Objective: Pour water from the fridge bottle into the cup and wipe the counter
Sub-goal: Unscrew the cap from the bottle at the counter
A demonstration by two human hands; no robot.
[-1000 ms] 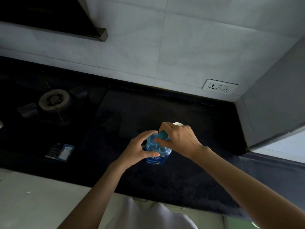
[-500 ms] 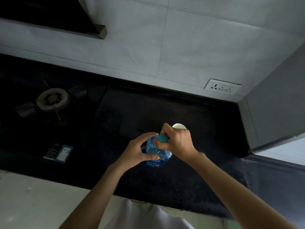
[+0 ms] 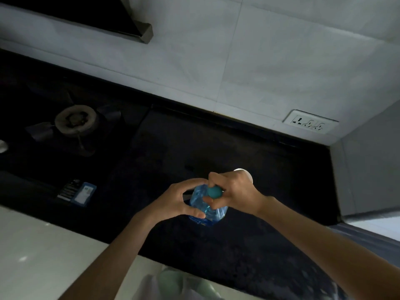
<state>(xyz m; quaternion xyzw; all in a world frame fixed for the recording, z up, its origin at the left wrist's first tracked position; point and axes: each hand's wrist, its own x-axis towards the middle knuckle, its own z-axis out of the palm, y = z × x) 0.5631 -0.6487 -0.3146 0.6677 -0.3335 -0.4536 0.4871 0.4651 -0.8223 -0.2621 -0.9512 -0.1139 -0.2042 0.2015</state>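
Bottle: blue, clear bottle point(image 3: 206, 210) stands on the dark counter point(image 3: 249, 245), centre of my view, near the front edge. Long axis upright, pointing almost straight at the camera, so I see mostly shoulder and top.
Cap: teal cap point(image 3: 215, 192) on top, not yet off as far as I can tell.
Right hand: right hand point(image 3: 236, 192) comes in from the right, thumb and fingers curled round the cap and pinching it. It lies directly over the bottle's top.
Left hand: left hand point(image 3: 176, 202) comes in from the left, fingers and thumb wrapped round the bottle's shoulder, steadying it. Both hands touch the bottle; neither is nearer.
Step, my read: unscrewing. The twist turns about the upright axis, so the left must hold the body still while the right turns.
Cup: a pale rim, probably the cup point(image 3: 249, 175), shows just beyond the right hand, mostly hidden. The pour would go far and slightly right.
Risk: thin plastic may squeeze and spill once open.
Around: burner point(image 3: 74, 121) far left; small card point(image 3: 83, 193) left of the hands; socket point(image 3: 309, 124) on the far wall, right.
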